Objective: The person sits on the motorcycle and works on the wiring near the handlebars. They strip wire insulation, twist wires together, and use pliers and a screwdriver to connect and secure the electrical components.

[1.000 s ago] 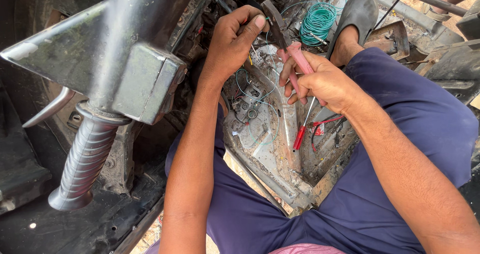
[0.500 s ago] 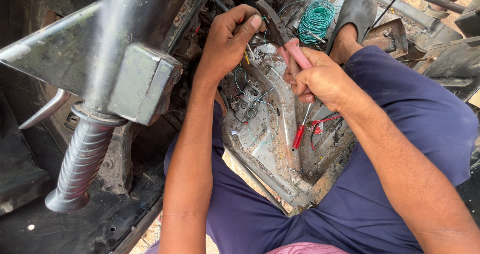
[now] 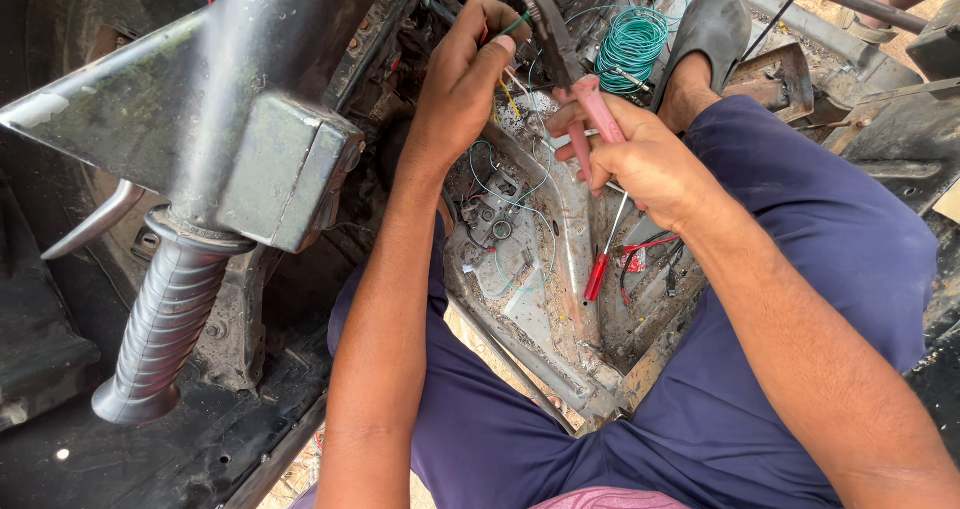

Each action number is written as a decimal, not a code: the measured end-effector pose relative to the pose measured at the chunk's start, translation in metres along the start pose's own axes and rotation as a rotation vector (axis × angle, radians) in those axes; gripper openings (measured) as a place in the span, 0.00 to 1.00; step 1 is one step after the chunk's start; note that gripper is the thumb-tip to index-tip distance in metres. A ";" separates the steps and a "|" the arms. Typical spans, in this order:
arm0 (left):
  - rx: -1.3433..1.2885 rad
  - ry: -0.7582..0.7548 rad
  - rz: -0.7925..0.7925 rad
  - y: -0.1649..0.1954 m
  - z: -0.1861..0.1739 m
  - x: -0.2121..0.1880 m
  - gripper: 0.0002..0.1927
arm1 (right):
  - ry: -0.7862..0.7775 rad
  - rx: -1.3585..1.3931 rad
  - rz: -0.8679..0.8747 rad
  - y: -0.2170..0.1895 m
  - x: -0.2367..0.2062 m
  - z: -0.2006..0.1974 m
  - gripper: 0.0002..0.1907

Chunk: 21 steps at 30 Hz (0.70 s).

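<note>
Pliers [image 3: 562,54] gripped by pink handles in right hand [image 3: 640,159], fingers wrapped shut round them; long axis tilted, nose pointing up and left, away from body. Nose just beside left hand [image 3: 470,79] fingertips, pinched closed on thin green wire [image 3: 512,25]. Teal coil [image 3: 630,41] beyond right fingers.

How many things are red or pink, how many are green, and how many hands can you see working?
Red or pink: 2, the pink-handled pliers and the red-handled screwdriver
Green: 1, the green wire coil
Hands: 2, the left hand and the right hand
Total: 5
</note>
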<state>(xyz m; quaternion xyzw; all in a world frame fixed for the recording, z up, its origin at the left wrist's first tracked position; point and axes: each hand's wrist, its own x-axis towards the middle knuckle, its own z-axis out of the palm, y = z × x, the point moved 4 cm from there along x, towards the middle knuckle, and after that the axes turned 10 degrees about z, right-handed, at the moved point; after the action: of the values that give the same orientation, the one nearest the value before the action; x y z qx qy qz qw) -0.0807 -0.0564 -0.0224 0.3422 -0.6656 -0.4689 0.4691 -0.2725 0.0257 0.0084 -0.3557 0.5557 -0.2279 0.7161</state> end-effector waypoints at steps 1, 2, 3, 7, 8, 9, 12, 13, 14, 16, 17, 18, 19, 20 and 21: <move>0.026 0.015 -0.009 -0.001 0.000 -0.001 0.08 | 0.026 -0.012 -0.015 0.001 -0.001 -0.001 0.43; 0.052 0.030 -0.018 -0.001 -0.001 -0.001 0.08 | 0.059 -0.067 -0.020 0.001 -0.002 -0.003 0.42; 0.079 0.046 -0.027 -0.001 -0.002 -0.002 0.08 | 0.091 -0.122 -0.026 0.002 -0.004 -0.004 0.40; 0.017 0.077 0.038 0.000 -0.002 -0.002 0.08 | 0.157 -0.175 -0.033 0.007 -0.007 -0.006 0.36; 0.003 0.075 0.049 0.000 -0.002 -0.001 0.08 | 0.149 -0.183 -0.053 0.007 -0.007 -0.006 0.34; -0.014 0.074 0.060 0.000 -0.002 -0.001 0.08 | 0.144 -0.191 -0.072 0.007 -0.007 -0.005 0.33; -0.023 0.072 0.050 -0.002 -0.001 0.001 0.08 | 0.148 -0.174 -0.098 0.007 -0.005 -0.005 0.28; -0.030 0.075 0.047 -0.003 -0.001 0.001 0.08 | 0.152 -0.161 -0.102 0.006 -0.005 -0.005 0.26; -0.038 0.077 0.043 -0.004 -0.001 0.002 0.08 | 0.152 -0.204 -0.143 0.004 -0.005 -0.004 0.24; -0.066 0.086 0.034 -0.005 0.000 0.003 0.08 | 0.151 -0.289 -0.226 0.000 -0.005 -0.003 0.19; -0.086 0.093 0.029 -0.006 0.000 0.003 0.08 | 0.159 -0.271 -0.213 0.000 -0.004 -0.002 0.17; -0.106 0.100 0.024 -0.006 0.000 0.004 0.08 | 0.167 -0.254 -0.201 0.000 -0.004 -0.002 0.15; -0.131 0.115 0.019 -0.007 0.001 0.005 0.08 | 0.175 -0.236 -0.190 0.000 -0.003 -0.002 0.13; -0.155 0.130 0.014 -0.008 0.001 0.006 0.08 | 0.179 -0.240 -0.179 0.001 -0.002 -0.001 0.14; -0.181 0.145 0.007 -0.009 0.002 0.006 0.08 | 0.182 -0.245 -0.168 0.001 -0.002 0.000 0.14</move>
<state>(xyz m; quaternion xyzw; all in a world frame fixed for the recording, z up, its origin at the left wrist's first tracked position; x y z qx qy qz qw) -0.0843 -0.0642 -0.0290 0.3290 -0.5862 -0.4993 0.5467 -0.2728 0.0277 0.0085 -0.4631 0.6103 -0.2489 0.5925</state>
